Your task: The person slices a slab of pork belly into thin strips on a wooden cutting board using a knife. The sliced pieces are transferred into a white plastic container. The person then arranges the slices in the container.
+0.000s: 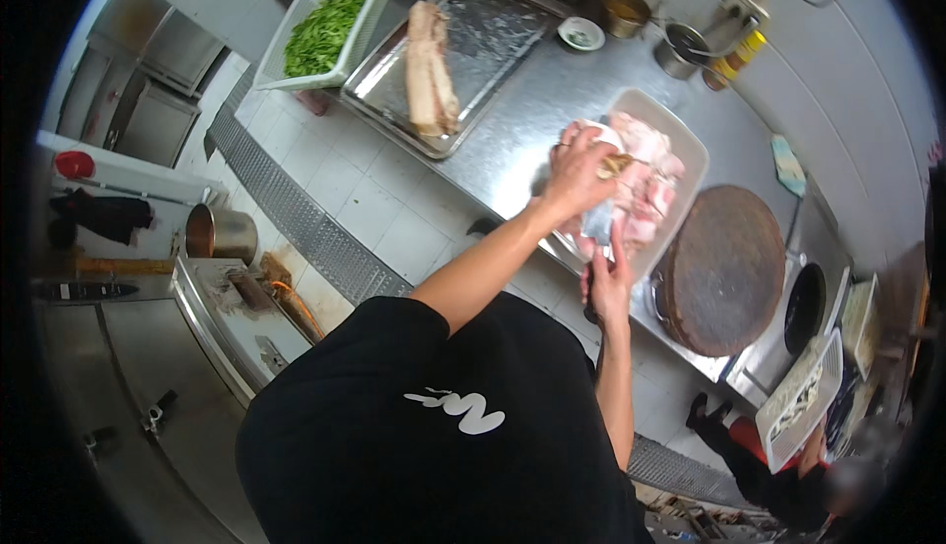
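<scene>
A translucent white plastic tub [684, 182] holds several pieces of raw, pale pink meat [647, 196]. Over its left side, my left hand [584, 171] grips a piece of pale meat [600, 134]. A yellowish-brown piece [613, 166] shows at its fingertips; blur hides what it is. My right hand [612, 281] is closed around the dark handle of a wide-bladed knife [597, 224]. The blade lies just below my left hand, above the tub; I cannot tell whether it touches the meat.
A round wooden chopping block [724, 270] stands right of the tub. To the left, a metal tray [502, 34] carries a long slab of pale meat [429, 71], beside a basket [360, 34] of cut greens. Pots [680, 52] line the wall. At lower right, a person holds a white basket [802, 403].
</scene>
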Demonstrator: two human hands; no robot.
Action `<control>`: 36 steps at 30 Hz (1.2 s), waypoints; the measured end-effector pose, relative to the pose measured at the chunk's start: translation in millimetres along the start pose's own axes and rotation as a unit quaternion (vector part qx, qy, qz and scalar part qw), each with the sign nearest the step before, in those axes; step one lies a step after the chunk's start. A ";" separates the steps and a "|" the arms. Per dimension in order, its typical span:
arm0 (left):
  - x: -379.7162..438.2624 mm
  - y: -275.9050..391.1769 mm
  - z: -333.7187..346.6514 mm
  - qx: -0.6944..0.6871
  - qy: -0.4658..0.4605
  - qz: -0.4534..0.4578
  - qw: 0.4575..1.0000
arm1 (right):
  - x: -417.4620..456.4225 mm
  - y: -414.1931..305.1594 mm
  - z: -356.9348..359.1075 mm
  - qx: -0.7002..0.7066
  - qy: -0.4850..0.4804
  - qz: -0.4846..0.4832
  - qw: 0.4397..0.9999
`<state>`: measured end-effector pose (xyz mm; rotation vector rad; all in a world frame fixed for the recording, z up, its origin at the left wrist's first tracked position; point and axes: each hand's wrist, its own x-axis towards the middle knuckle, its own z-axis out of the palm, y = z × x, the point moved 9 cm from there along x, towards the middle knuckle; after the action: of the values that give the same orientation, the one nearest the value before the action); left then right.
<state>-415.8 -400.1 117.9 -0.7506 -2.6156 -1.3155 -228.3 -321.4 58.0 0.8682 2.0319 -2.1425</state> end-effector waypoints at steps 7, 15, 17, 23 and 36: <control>34.2 -251.4 -180.3 0.069 0.104 -0.130 0.984 | 120.4 -37.8 244.8 -0.100 -0.194 0.025 0.976; 54.3 -485.9 -258.7 -0.102 0.168 -0.258 0.946 | 201.4 -78.8 384.9 -0.208 -0.236 -0.034 0.949; 57.9 -552.3 -288.4 0.016 0.102 -0.189 0.977 | 198.7 -83.5 386.5 -0.267 -0.230 -0.049 0.935; 70.3 -574.4 -245.1 0.163 -0.045 -0.211 0.963 | 160.9 -94.2 259.1 -0.229 -0.100 -0.114 0.962; 94.1 -201.0 -84.9 -0.030 -0.084 0.046 0.995 | -49.9 39.6 -10.9 0.083 0.405 0.023 0.910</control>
<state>-603.7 -531.4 55.2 -1.0210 -2.6396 -1.3660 -166.0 -332.6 44.3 2.0861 2.0618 -2.1520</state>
